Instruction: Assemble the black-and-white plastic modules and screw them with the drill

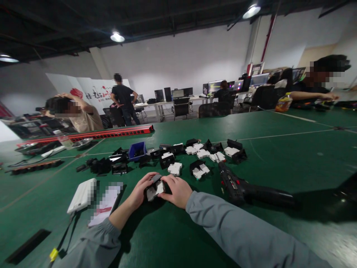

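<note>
Between my two hands is a black housing with white parts inside (156, 189), held just above the green table (178, 234). My left hand (139, 191) grips its left side, fingers closed round the edge. On the opposite side my right hand (177, 190) is wrapped round the housing, thumb near the white part. Beyond the hands lie a loose white module (175, 169) and a black housing with white modules (199, 170). A black power screwdriver (234, 184) rests to the right of my right hand.
A blue bin (137, 150) stands among black parts. Left are a white power bank (82, 195) with a cable, a phone (107, 204) and a black strip (28, 245). Across the table is a red rail (125, 131). People sit at far left and right.
</note>
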`<action>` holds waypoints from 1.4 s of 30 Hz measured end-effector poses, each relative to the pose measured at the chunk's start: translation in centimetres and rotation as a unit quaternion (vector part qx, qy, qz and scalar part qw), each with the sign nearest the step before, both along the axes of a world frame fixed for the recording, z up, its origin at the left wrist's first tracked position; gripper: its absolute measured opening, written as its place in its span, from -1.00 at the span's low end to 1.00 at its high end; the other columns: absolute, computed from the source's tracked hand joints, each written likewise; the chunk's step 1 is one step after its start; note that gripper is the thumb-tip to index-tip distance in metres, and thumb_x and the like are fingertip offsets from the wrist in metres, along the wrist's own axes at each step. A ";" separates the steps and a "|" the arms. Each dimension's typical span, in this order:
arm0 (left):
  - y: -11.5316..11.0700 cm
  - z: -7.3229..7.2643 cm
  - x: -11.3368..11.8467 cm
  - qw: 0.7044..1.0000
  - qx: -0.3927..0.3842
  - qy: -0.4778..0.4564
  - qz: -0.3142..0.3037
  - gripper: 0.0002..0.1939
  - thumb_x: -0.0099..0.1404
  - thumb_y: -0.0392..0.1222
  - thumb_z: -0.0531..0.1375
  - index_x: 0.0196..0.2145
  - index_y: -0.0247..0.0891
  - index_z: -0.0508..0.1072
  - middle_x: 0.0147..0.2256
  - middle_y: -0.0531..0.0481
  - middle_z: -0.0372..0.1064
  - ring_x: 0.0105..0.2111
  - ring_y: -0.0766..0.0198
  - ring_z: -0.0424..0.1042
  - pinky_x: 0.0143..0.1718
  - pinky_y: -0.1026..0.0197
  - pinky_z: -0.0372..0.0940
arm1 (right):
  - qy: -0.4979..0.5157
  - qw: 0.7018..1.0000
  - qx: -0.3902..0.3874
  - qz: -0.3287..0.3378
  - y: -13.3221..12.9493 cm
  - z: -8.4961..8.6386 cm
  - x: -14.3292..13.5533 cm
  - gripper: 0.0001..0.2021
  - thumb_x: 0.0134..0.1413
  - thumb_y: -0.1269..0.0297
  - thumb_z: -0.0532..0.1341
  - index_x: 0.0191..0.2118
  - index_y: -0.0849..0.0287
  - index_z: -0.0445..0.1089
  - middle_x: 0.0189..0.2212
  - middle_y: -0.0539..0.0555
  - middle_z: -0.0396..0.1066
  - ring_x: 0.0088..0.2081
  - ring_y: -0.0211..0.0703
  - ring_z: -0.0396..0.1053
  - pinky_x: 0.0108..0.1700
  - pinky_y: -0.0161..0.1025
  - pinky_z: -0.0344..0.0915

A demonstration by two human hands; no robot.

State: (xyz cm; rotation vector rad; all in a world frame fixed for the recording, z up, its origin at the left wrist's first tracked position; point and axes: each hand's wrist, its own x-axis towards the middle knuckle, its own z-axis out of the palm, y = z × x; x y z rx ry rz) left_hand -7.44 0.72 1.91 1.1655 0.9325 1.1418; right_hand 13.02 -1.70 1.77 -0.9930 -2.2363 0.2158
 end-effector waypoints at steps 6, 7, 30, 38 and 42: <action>-0.7 0.5 0.4 0.998 0.024 0.061 -0.021 -0.54 0.09 -0.12 0.33 -0.02 -0.19 0.46 -0.01 -0.14 0.41 -0.01 -0.01 0.38 -0.01 0.12 0.24 | 0.011 0.999 0.001 -0.043 0.1 -0.2 0.0 -0.67 0.16 0.10 0.22 -0.03 0.15 0.28 -0.16 0.11 0.40 -0.19 -0.06 0.41 -0.14 -0.15 0.33; -0.9 0.5 0.5 0.996 0.037 0.081 -0.016 -0.51 0.07 -0.12 0.34 -0.01 -0.18 0.44 0.00 -0.15 0.40 0.01 -0.02 0.36 0.03 0.10 0.22 | 0.014 0.999 -0.001 -0.051 0.1 -0.2 0.0 -0.70 0.18 0.11 0.20 -0.05 0.15 0.29 -0.18 0.10 0.40 -0.21 -0.07 0.42 -0.16 -0.17 0.33; 0.6 0.1 0.6 0.989 -0.074 -0.076 0.107 -0.63 0.06 -0.26 0.33 -0.14 -0.31 0.45 -0.29 -0.09 0.51 -0.44 0.23 0.48 -0.39 0.25 0.35 | -0.001 1.000 0.005 -0.008 -0.4 -0.1 -0.2 -0.75 0.19 0.25 0.10 -0.04 0.18 0.28 -0.23 0.10 0.39 -0.26 -0.13 0.37 -0.17 -0.21 0.27; 0.9 0.9 -0.5 0.963 -0.148 -0.215 0.072 -0.66 0.25 -0.12 0.14 -0.07 -0.34 0.44 -0.26 -0.23 0.52 -0.38 0.13 0.51 -0.38 0.16 0.38 | -0.041 0.993 0.014 0.113 -0.3 -0.2 -0.2 -0.62 0.08 0.25 0.22 0.04 0.14 0.34 0.02 0.17 0.31 0.03 -0.02 0.28 0.06 -0.07 0.22; 1.0 0.7 -0.8 0.958 -0.154 -0.229 0.081 -0.61 0.26 -0.02 0.12 -0.07 -0.34 0.45 -0.19 -0.26 0.51 -0.39 0.16 0.50 -0.40 0.18 0.36 | -0.047 0.988 0.005 0.150 0.0 -0.6 -0.2 -0.56 0.08 0.26 0.22 0.11 0.06 0.33 0.12 0.16 0.27 0.15 0.01 0.20 0.14 -0.01 0.16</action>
